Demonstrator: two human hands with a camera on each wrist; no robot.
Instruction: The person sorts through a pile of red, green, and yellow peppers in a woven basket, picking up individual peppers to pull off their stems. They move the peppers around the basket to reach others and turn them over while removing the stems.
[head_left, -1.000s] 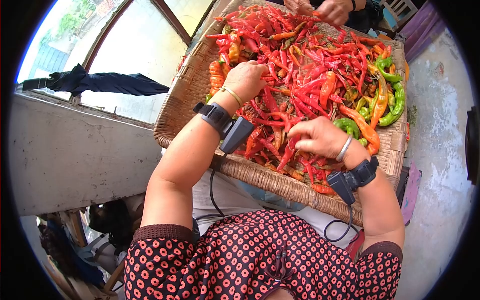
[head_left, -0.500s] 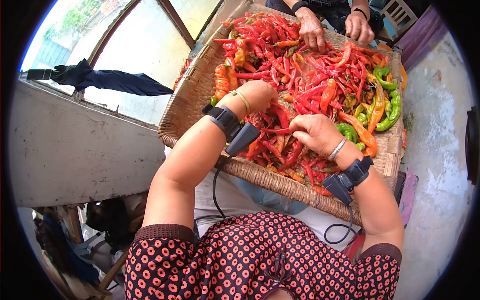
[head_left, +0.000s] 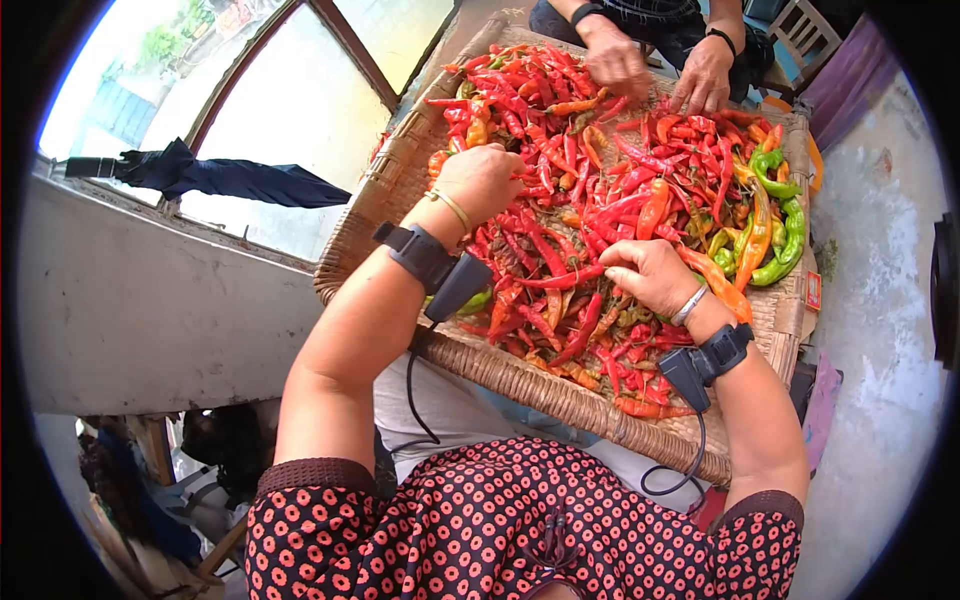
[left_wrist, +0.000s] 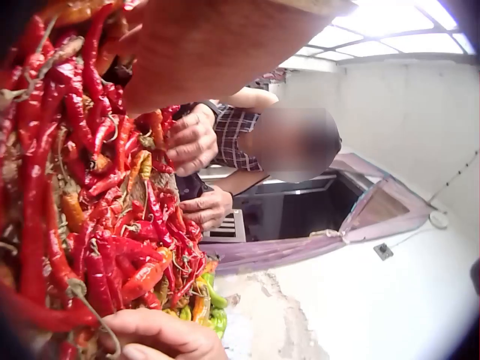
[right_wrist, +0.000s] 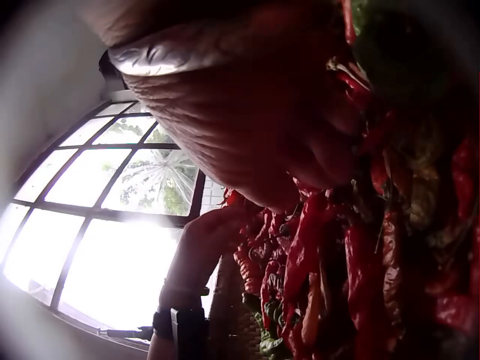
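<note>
A shallow wicker tray (head_left: 570, 385) holds a heap of red chili peppers (head_left: 550, 150). My right hand (head_left: 650, 272) pinches the stem of a long red chili pepper (head_left: 565, 278), which points left over the heap. The left wrist view shows that stem running to the thumb and finger of the right hand (left_wrist: 165, 334). My left hand (head_left: 482, 182) is over the left part of the heap, back of the hand up. Its fingertips are hidden, so I cannot tell whether it holds a pepper.
Across the tray, another person's hands (head_left: 705, 75) touch the far peppers. Green peppers (head_left: 790, 240) and an orange pepper (head_left: 715, 270) lie on the right side. A folded dark umbrella (head_left: 250, 182) is by the window at left. Wrist cables hang in front.
My left hand has drawn away from the right, up and left over the heap. My right hand stays near its place with the chili pepper. The other person's hands have shifted over the far peppers.
</note>
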